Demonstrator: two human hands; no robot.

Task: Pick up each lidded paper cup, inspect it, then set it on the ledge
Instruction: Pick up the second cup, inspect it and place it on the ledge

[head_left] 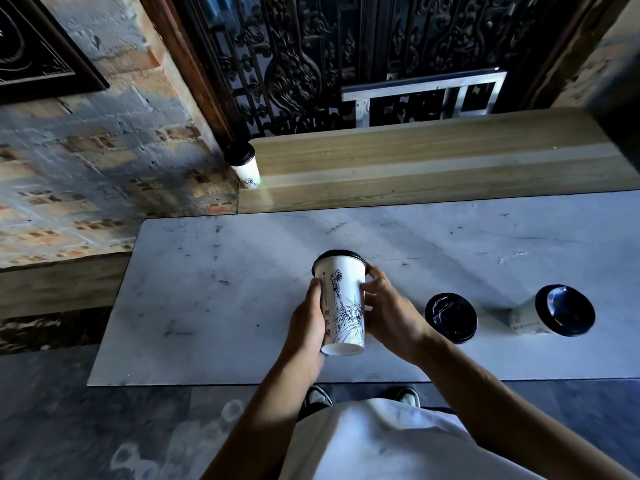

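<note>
I hold a white paper cup (341, 303) with a black lid and a Statue of Liberty drawing above the marble table (214, 289), tilted with its lid away from me. My left hand (308, 320) grips its left side and my right hand (388, 306) wraps its right side. Two more black-lidded cups stand on the table to the right: one (451, 317) close to my right wrist, another (554, 311) farther right. A fourth lidded cup (244, 166) stands at the left end of the wooden ledge (433, 161).
A brick wall (86, 168) runs along the left, touching the ledge's left end. A dark ornate metal grille (346, 46) rises behind the ledge. The table's near edge is just in front of my shoes (318, 398).
</note>
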